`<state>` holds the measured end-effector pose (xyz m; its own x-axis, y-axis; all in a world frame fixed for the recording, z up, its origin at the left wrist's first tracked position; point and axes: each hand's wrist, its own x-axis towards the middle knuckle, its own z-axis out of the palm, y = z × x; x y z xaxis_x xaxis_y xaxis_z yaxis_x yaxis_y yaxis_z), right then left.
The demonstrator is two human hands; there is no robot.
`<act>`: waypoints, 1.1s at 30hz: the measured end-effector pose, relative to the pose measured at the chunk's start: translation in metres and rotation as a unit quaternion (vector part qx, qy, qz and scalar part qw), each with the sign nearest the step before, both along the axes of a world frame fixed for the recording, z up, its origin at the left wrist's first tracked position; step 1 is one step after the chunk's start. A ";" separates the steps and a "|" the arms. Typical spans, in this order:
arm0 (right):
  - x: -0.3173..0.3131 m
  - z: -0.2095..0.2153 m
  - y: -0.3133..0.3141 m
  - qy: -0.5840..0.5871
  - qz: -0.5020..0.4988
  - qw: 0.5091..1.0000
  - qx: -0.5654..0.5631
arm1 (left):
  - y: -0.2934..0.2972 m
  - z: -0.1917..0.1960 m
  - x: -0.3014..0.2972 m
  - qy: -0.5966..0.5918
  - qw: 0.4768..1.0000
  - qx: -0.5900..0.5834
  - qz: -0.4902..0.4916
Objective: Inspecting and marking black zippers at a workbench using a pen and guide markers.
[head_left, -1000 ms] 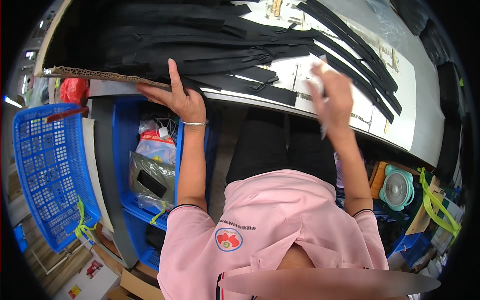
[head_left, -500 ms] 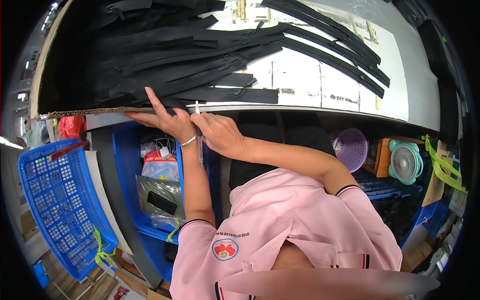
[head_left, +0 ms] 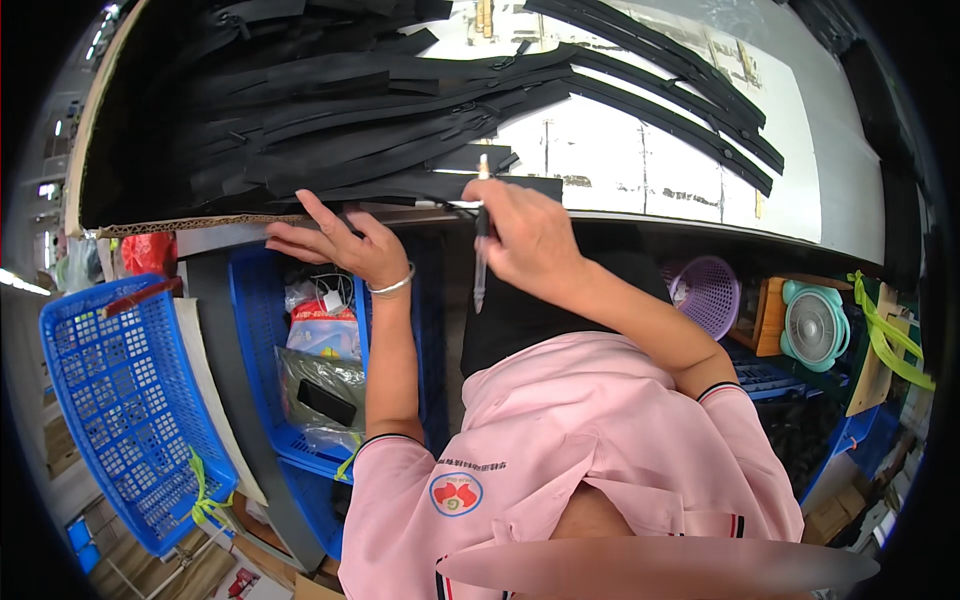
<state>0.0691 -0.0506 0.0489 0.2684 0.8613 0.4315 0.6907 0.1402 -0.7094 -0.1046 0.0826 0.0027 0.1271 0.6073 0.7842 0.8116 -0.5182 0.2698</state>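
Observation:
Black zipper strips with small sliders lie across the table, fanning out to the right over a white marked sheet. At the table's near edge my left hand is open, fingers spread, beside the cardboard edge and the nearest black strips. To its right, my right hand is closed around a clear-barrelled pen, which stands nearly upright in the picture. The hand is over the end of the nearest strip. Whether its fingertips also pinch that strip is hidden.
Below the table edge stands a blue bin holding bagged items and a dark phone. A blue perforated basket is at far left. On the right are a purple basket and a small teal fan.
My right hand has moved right with the pen, away from my left hand and along the table edge. My left hand has shifted slightly and stays spread.

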 end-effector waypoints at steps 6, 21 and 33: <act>0.043 0.006 -0.015 0.022 -0.055 0.998 -0.033 | -0.040 -0.008 0.024 -0.029 0.968 0.008 -0.250; 0.149 0.007 -0.122 -0.289 -0.024 0.957 0.021 | 0.064 0.012 0.099 0.135 0.950 -0.109 -0.258; 0.200 0.013 -0.162 -0.428 -0.023 0.903 -0.028 | 0.049 0.033 0.098 0.053 0.910 -0.074 -0.405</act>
